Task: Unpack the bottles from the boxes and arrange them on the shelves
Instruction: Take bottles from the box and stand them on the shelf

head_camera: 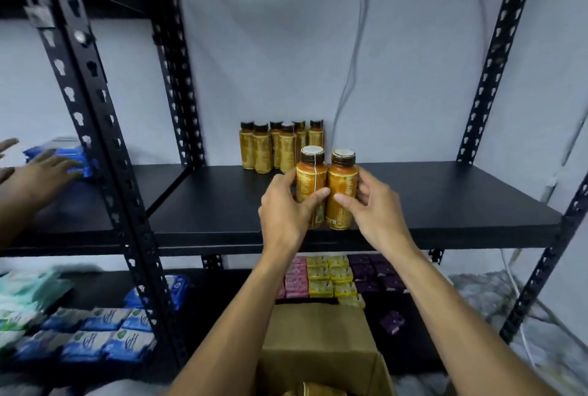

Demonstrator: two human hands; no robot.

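Two orange bottles with dark caps are held side by side over the front of the black shelf [445, 201]. My left hand [283, 214] grips the left bottle [310, 179]; my right hand [375, 208] grips the right bottle [343, 182]. Whether their bases touch the shelf I cannot tell. Several matching bottles [280, 147] stand in a cluster at the back of the same shelf. An open cardboard box [321, 348] sits below my arms, with more bottle tops showing at its bottom edge.
Black slotted uprights [95, 109] frame the shelf. Another person's hand [41, 173] reaches at blue packs [63, 157] on the neighbouring left shelf. The lower shelf holds pink, yellow and purple packets [334, 274] and blue-white packs [105, 332]. Cables [353, 61] hang on the wall.
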